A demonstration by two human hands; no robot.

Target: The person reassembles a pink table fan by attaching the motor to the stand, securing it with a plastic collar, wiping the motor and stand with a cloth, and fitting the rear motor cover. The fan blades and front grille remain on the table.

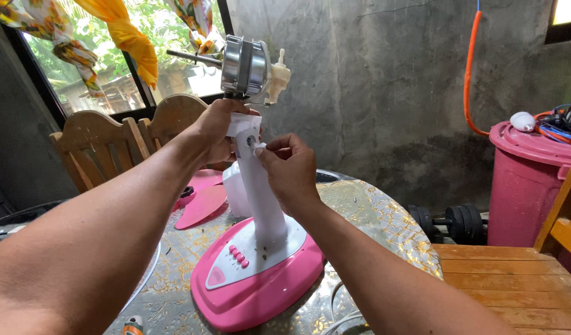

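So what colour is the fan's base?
The fan's base is pink with a white control panel, showing best in the head view.

the white fan column (261, 192) rises mid-table with the bare metal motor (245, 65) on top, blocking any straight pass across. its pink base (261, 282) fills the near table edge. pink fan blades (200, 201) lie left of it, wooden chairs (106, 146) close that side. the patterned tabletop (378, 217) right of the column lies open.
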